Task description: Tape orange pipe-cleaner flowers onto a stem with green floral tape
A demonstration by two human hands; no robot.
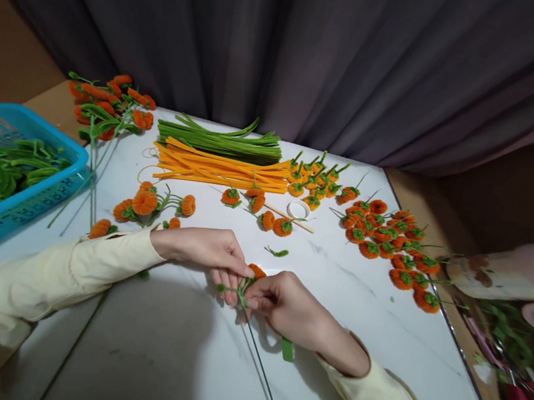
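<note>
Above the middle of the white table, my left hand (226,257) and my right hand (284,305) meet at the top of a long, thin, dark green stem (259,344). My left thumb and fingertips pinch its green fuzzy top, and my right fingers are closed on it just beside. An orange fuzzy pumpkin-like head (257,270) peeks out between the hands, partly hidden by them. Below my right hand hangs a short flat green strip (287,350), perhaps tape; its upper end is hidden. A small loose green chenille piece (278,252) lies just beyond my hands.
A blue basket (52,193) of green pieces stands left. At the back lie green chenille stems (220,140) and orange-yellow ones (224,169). Many orange heads (386,233) cover the right; finished-looking sprigs (111,105) lie back left. A white ring (298,210) sits near a wooden stick (289,217).
</note>
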